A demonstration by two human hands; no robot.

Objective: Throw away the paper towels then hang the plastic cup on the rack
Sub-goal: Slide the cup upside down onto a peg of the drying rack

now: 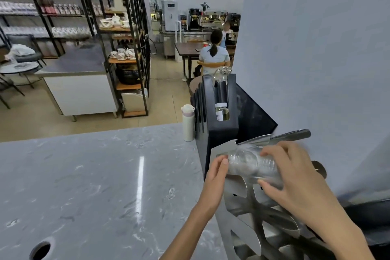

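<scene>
A clear plastic cup [250, 161] lies on its side at the top slot of a stainless steel cup rack [242, 236] on the right of the counter. My right hand [295, 177] wraps the cup from the right, fingers over its body. My left hand [217, 172] touches the cup's left end with thumb and fingertips, beside the rack's upper plate. No paper towels are in view.
A grey marble counter [95, 186] spreads to the left, with a round hole [41, 250] near its front left. A white thermos [187, 122] and a black machine [219, 112] stand behind the rack. A white wall is at right; people sit far back.
</scene>
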